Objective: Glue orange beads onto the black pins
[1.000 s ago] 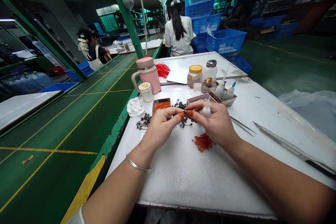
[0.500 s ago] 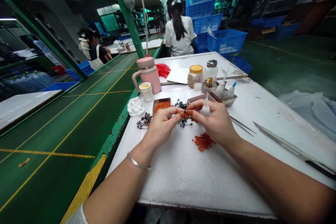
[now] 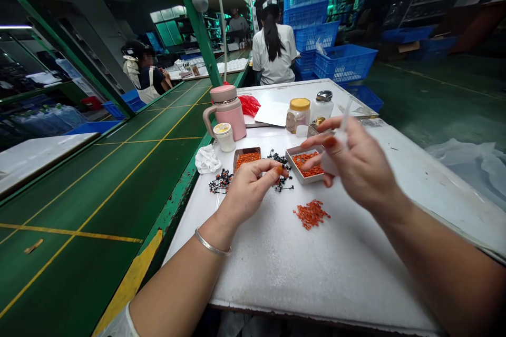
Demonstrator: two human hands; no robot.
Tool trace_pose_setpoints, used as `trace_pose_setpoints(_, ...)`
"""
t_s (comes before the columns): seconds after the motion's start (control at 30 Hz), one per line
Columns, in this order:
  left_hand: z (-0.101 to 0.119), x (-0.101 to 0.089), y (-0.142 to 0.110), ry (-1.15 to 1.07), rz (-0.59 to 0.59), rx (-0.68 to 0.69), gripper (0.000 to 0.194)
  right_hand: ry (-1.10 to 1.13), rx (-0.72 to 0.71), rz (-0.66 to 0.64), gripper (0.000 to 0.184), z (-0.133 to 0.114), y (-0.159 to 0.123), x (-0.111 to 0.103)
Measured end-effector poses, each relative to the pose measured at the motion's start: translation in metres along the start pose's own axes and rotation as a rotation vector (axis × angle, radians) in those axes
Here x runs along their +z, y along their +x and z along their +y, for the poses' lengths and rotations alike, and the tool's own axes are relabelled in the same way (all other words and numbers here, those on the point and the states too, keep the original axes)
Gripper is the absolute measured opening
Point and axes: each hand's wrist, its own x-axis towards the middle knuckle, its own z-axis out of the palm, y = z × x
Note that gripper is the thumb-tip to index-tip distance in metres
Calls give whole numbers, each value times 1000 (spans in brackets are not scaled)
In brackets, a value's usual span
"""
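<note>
My left hand (image 3: 249, 189) rests over the white table (image 3: 316, 279), its thumb and fingertips pinched on a tiny dark part that is mostly hidden. My right hand (image 3: 356, 163), blurred by motion, holds a small translucent squeeze bottle (image 3: 330, 160) upright, away from the left. A metal tray of orange beads (image 3: 304, 164) lies just below its fingers, and a second tray (image 3: 247, 158) sits left of my left fingertips. Small black wire-like parts (image 3: 282, 175) are scattered near those fingertips, with more (image 3: 220, 180) to the left. Loose orange beads (image 3: 311, 215) lie under my right wrist.
A pink mug (image 3: 228, 113), a small white jar (image 3: 224, 137), a crumpled white cloth (image 3: 207, 159) and a yellow-lidded jar (image 3: 298, 115) stand on the table. A green workbench (image 3: 118, 168) runs along the left. A co-worker (image 3: 273, 47) sits beyond, near stacked blue crates (image 3: 343, 63).
My right hand has moved up and to the right, away from my left, carrying the bottle and uncovering the tray of orange beads. My left hand has barely moved.
</note>
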Motion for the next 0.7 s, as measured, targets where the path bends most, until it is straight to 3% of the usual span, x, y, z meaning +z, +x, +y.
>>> trace_pose_setpoints(0.07, -1, -1, 0, 22, 34, 19, 31, -96, -88, 45, 53, -14, 0, -16)
trace_pose_setpoints(0.13, -2, -1, 0, 42, 71, 36, 31, -383, -163, 52, 49, -24, -4, -33)
trace_pose_setpoints(0.23, -1, -2, 0, 84, 108, 60, 29, -665, -193, -95, 37, -23, -12, -55)
trace_pose_setpoints(0.33, 0, -2, 1, 156, 107, 112, 27, -507, -107, -128, 34, -7, -18, -64)
trace_pose_setpoints(0.47, -1, -1, 2, 223, 98, 146, 25, -277, 61, 136, 38, 12, -21, -59)
trace_pose_setpoints(0.57, -2, 1, 3, 257, 96, 163, 24, -188, 10, 318, 34, 12, -25, -50)
trace_pose_setpoints(0.7, -4, 5, 3, 316, 60, 203, 22, -50, -135, 331, 24, 9, -30, -37)
